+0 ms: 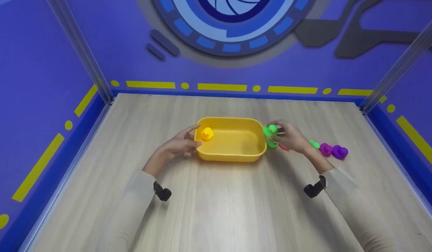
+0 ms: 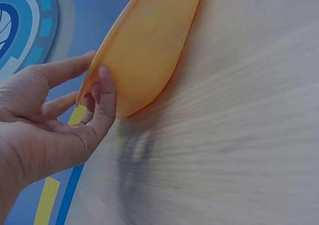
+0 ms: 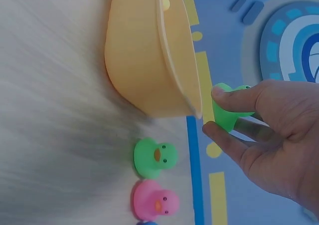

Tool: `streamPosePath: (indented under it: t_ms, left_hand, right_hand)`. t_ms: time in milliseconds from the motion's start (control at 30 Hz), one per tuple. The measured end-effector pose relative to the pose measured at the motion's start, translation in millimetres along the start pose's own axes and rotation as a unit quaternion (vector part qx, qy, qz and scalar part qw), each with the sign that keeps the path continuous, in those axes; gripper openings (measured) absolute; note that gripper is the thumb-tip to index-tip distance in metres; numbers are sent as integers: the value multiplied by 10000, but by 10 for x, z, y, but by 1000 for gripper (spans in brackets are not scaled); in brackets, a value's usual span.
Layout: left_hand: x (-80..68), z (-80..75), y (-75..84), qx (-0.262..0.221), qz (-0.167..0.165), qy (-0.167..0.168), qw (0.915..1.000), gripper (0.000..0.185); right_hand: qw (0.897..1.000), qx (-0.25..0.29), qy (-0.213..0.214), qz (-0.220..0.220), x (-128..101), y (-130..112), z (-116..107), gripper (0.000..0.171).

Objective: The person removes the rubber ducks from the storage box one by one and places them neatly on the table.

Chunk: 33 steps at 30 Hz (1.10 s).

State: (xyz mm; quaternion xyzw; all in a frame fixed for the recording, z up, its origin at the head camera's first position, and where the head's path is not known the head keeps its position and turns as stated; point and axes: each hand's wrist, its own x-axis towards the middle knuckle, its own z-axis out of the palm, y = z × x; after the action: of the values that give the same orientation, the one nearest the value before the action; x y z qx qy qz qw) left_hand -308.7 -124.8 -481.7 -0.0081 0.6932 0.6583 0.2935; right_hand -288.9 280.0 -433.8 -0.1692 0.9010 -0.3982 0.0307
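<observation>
A yellow plastic basin sits on the table with a small yellow toy duck inside its left end. My left hand holds the basin's left end, thumb and fingers at the rim in the left wrist view. Beside the right rim, my right hand pinches a green toy duck between thumb and fingers, raised above the table. Below it, another green duck stands on the table close to the basin, followed by a pink duck, which my right hand mostly hides in the head view.
The row of ducks runs on to the right, with a green one, a magenta one and a purple one. Blue-purple panels with yellow markings enclose the wooden table at the back and sides.
</observation>
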Motion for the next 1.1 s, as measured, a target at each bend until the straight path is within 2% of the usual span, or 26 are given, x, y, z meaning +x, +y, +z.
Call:
streamPosePath:
  t_ms: [233,467,800,967,1100]
  left_hand:
    - [9,-42,-39,-697,135,65,9975,69]
    - [38,-47,-53,-994,211,-8,9948,70]
    - [43,-22,-77,-815,107,173,9965,67]
    - [39,-4,-65,-523,168,239,9982,67]
    - [25,5,-51,-343,178,357,9986,67]
  right_hand:
    - [9997,-74,203,-123,-93,82,-132,46]
    - [9995,-186,224,150,-245,229,-339,47]
    - [9971,168,616,416,-355,414,-481,51]
    - [9952,-118,928,270,-413,442,-538,50]
    - [9922,-312,1146,374,-468,470,-586,50]
